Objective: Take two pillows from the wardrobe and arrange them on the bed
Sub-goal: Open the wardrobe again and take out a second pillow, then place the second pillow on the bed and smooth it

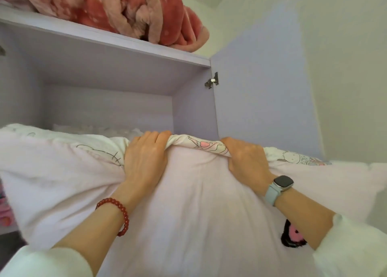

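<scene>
A large pale pink pillow (199,203) with cartoon drawings fills the lower half of the head view, in front of the open lilac wardrobe (104,77). My left hand (144,157) and my right hand (247,159) both grip its bunched top edge, side by side. Behind it, a white frilled cushion (94,129) lies at the back of the wardrobe shelf, mostly hidden. I cannot tell whether a second pillow is among the bedding I hold.
A red-pink fleece blanket (129,12) lies folded on top of the wardrobe and overhangs its front edge. The wardrobe door (261,92) stands open to the right, against a white wall (351,67). Pink items (4,209) show at the far left.
</scene>
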